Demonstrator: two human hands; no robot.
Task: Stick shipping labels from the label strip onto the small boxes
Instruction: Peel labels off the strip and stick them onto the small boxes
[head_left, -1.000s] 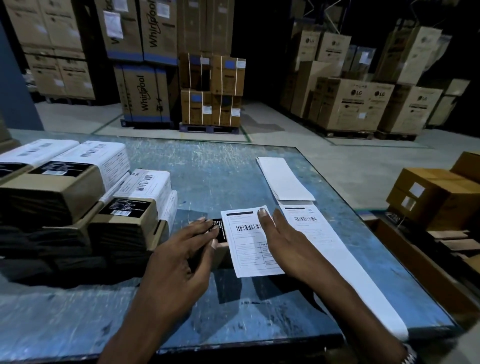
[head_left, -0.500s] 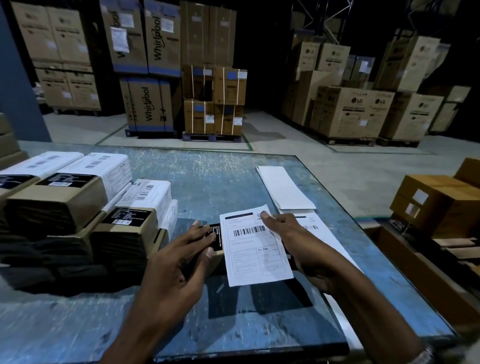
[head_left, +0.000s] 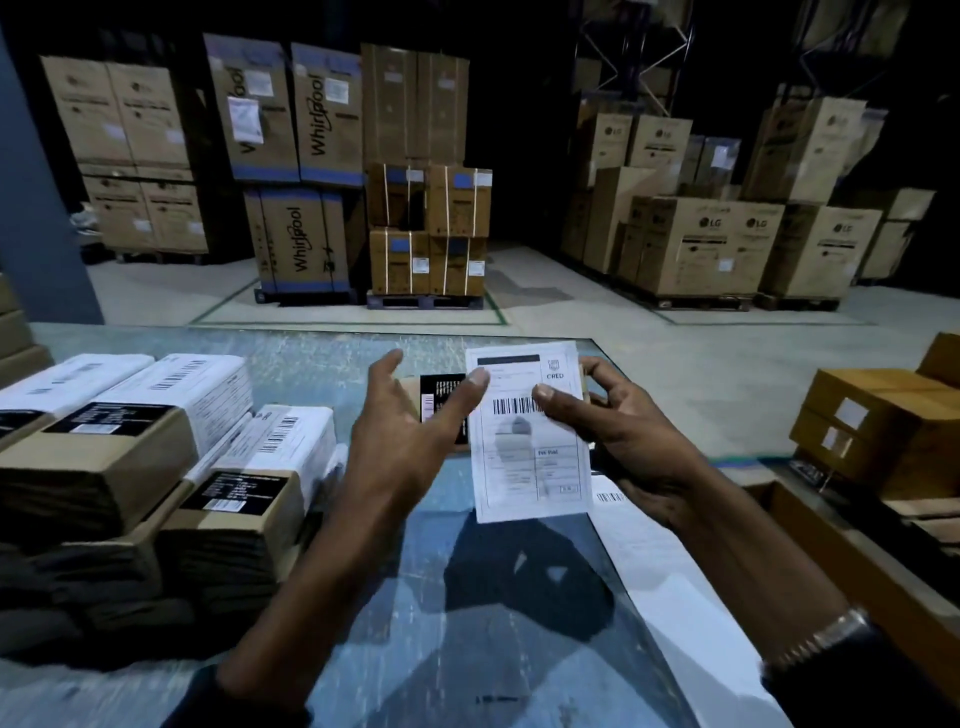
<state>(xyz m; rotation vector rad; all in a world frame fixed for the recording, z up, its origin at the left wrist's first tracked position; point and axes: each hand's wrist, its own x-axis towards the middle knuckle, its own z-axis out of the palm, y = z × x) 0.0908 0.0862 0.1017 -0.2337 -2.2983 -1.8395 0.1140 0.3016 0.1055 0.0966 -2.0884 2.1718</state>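
I hold a small brown box (head_left: 415, 391) with a black sticker in the air above the blue table (head_left: 363, 670). A white shipping label (head_left: 530, 457) with a barcode lies over its front and hangs below it. My right hand (head_left: 628, 441) grips the box's right side, thumb on the label and fingers curled behind. My left hand (head_left: 410, 431) is at the box's left side with fingers straight, its thumb pressing the label's upper left corner. The white label strip (head_left: 654, 566) lies on the table under my right forearm.
Stacked small boxes (head_left: 156, 457), several with white labels on top, fill the table's left side. Brown cartons (head_left: 883, 421) sit low at the right, beyond the table edge. Pallets of large cartons (head_left: 426, 228) stand across the warehouse floor.
The box and label have come up off the table, held between both hands. My right hand moved from smoothing the label to gripping the box's right side.
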